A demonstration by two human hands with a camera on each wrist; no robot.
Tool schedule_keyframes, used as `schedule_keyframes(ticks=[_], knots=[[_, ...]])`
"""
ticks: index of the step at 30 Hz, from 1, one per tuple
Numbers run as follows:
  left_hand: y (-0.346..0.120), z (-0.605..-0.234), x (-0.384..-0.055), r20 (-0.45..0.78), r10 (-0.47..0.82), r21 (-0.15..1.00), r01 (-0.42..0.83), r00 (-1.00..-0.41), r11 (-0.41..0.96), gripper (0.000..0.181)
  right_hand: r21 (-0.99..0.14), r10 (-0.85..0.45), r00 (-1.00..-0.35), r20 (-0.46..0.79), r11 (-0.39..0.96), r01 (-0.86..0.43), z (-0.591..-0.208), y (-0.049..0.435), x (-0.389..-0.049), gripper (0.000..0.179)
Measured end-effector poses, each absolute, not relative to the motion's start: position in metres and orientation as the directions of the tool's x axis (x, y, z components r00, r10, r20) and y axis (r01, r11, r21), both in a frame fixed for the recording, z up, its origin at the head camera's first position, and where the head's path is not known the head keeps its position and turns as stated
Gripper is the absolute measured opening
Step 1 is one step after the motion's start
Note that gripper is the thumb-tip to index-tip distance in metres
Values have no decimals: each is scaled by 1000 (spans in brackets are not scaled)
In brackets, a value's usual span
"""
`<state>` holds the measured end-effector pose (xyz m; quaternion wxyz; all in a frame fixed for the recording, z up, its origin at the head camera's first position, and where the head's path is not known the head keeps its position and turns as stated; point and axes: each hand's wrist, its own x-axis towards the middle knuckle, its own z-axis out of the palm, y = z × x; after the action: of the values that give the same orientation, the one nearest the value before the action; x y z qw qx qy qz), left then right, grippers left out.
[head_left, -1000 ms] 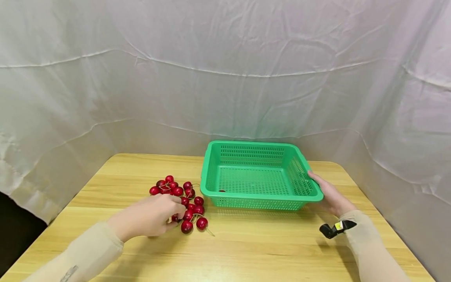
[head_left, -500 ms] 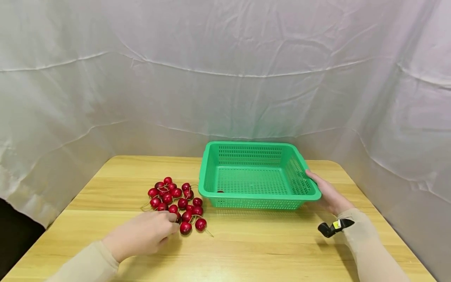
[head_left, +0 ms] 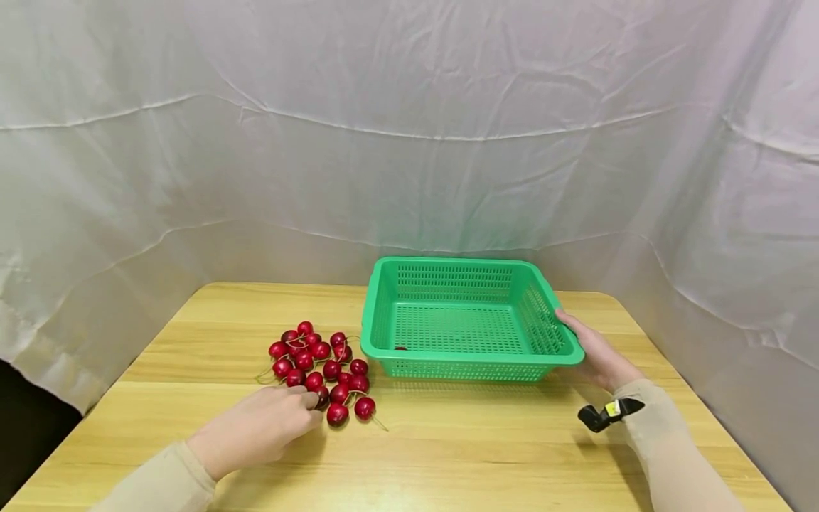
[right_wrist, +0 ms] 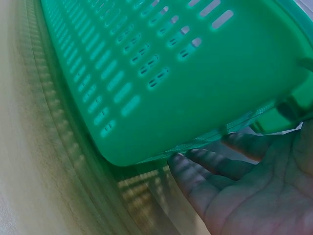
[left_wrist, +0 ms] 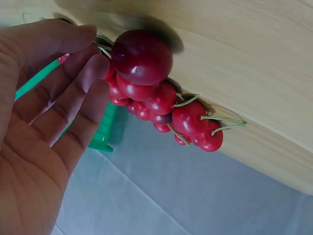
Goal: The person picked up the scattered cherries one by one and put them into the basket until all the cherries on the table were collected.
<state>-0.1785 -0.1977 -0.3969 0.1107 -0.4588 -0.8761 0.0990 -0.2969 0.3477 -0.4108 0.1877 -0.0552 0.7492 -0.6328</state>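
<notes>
Red cherries [head_left: 303, 361] with green stems lie in a loose cluster on the wooden table, left of a green plastic basket [head_left: 454, 364]. At the cluster's near left edge is my left hand [head_left: 259, 427]. In the left wrist view, thumb and forefinger pinch at the stem of a dark red cherry [left_wrist: 142, 58], which is beside the fingertips. My right hand [head_left: 601, 359] holds the basket's right side, thumb at the rim. Seen from the right wrist, its fingers [right_wrist: 190, 176] rest along the perforated outer wall. A bit of red [head_left: 400, 348] shows inside the basket.
The pale wooden table [head_left: 448, 455] has rounded far corners. Behind and beside it hangs a light grey cloth [head_left: 409, 178]. A black strap with a small device [head_left: 608, 414] is on the right wrist.
My left hand has drawn back toward the near left from over the cherries, uncovering more of them, and has barely moved since. My right hand has stayed at the basket.
</notes>
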Motion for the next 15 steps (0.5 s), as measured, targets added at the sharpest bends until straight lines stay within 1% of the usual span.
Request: schedule_keyframes(ticks=[6, 11, 15], knots=[[-200, -399, -179, 143, 842, -337, 774, -521, 536, 20, -968, -321, -922, -216, 194, 159, -410, 347, -296, 85], [-201, -401, -180, 160, 852, -373, 769, -498, 519, 22, -965, -307, -925, -225, 198, 169, -410, 347, -296, 85], [-201, -401, -181, 156, 855, -386, 766, -495, 514, 23, -964, -303, -926, -227, 206, 169, -410, 346, -296, 85]])
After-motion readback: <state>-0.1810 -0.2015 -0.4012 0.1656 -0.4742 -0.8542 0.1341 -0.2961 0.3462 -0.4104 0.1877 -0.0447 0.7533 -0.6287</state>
